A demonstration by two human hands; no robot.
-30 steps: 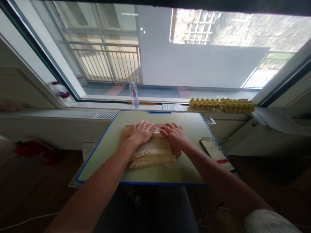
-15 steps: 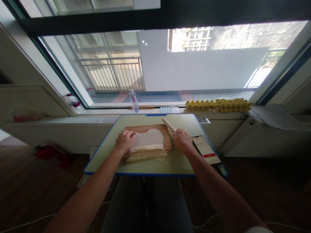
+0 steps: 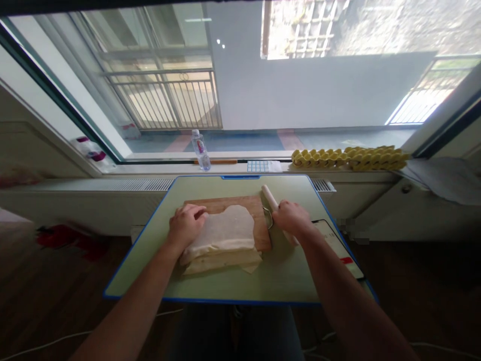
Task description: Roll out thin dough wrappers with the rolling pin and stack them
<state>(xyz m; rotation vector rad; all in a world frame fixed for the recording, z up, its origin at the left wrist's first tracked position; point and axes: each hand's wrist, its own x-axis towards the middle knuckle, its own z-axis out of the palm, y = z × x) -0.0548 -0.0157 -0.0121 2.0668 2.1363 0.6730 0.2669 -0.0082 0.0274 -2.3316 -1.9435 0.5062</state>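
A thin, pale sheet of what looks like dough (image 3: 229, 228) lies over a wooden cutting board (image 3: 262, 220), its near edge in folded layers that hang past the board onto the table. My left hand (image 3: 187, 224) rests at the sheet's upper left edge, index finger and thumb apart with a gap between them; its other fingers are partly hidden. Right of the board, my right hand (image 3: 291, 218) grips a pale rolling pin (image 3: 269, 196) around its middle. The pin slants, far end to the left, near end partly under my forearm. The board's metal handle (image 3: 268, 218) shows beside it.
The small table (image 3: 240, 288) has a blue rim. A phone (image 3: 338, 248) lies at its right side, partly behind my forearm. On the windowsill stand a plastic bottle (image 3: 201, 150) and a yellow wavy object (image 3: 349, 158). A radiator grille (image 3: 145, 185) is beyond the table's left.
The view has tilted downward, so the table looks larger. The rolling pin stands slightly steeper beside the board, still in my right hand. My left hand stays at the sheet's edge.
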